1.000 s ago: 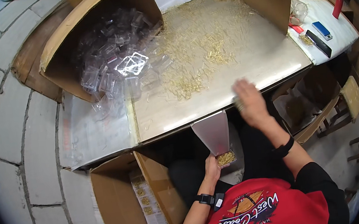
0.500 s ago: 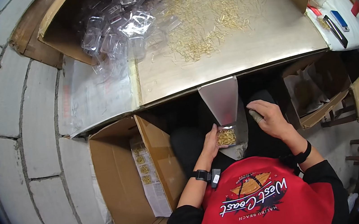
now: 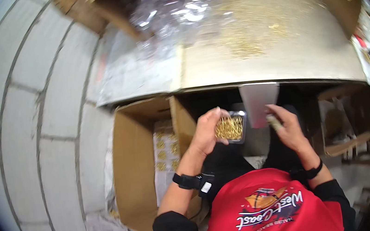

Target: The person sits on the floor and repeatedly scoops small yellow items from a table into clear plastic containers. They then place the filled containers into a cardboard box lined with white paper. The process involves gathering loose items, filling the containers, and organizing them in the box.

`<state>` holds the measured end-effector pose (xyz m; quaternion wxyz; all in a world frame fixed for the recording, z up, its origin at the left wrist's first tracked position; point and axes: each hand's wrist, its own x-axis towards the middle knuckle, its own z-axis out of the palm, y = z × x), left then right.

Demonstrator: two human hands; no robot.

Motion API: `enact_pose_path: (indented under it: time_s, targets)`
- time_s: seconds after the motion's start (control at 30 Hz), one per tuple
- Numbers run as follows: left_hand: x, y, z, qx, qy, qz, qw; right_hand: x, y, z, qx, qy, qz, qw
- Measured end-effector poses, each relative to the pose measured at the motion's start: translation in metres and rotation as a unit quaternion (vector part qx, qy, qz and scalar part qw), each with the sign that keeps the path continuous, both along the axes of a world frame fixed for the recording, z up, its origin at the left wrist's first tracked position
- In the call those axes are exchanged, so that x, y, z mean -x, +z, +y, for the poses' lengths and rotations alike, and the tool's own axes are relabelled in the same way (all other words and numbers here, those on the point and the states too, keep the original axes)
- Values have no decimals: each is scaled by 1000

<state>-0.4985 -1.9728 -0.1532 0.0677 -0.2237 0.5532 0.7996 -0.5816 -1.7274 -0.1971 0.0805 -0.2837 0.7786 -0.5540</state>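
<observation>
My left hand (image 3: 209,131) grips a small clear plastic box (image 3: 243,113) by its left side. The box is filled with small gold-coloured metal pieces (image 3: 229,128) that look like bent wire hooks. To its right, my right hand (image 3: 284,123) is beside the lower part of a pale sloping chute (image 3: 260,101), fingers loosely bent and apart, with nothing visible in them. One of its digits wears a light-coloured cover. The chute hangs from the table's front edge, between the two hands.
Loose gold pieces (image 3: 250,43) lie spread over the table (image 3: 216,71). Clear plastic boxes (image 3: 176,11) are heaped at the back left. A cardboard box (image 3: 126,170) on my left holds filled packs (image 3: 161,153). Another carton (image 3: 352,144) stands at the right. A brick wall (image 3: 53,109) bounds the left.
My left hand has lifted the filled box away from the chute's lower end, toward the left. My right hand stays on the chute's right, its fingers less curled. The head view has shifted.
</observation>
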Motion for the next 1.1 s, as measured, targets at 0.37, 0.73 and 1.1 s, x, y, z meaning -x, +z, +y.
enact_pose_path:
  time_s: [0.37, 0.73, 1.1]
  targets:
    - [-203, -18, -231, 69, 333, 79, 937, 4, -8, -4, -94, -3, -109, 990]
    - [-332, -305, -130, -125, 406, -275, 863, 22, 8, -50, -266, 69, -5, 962]
    - [-294, -293, -114, -91, 560, -337, 751, 6, 18, -62, -283, 87, -38, 955]
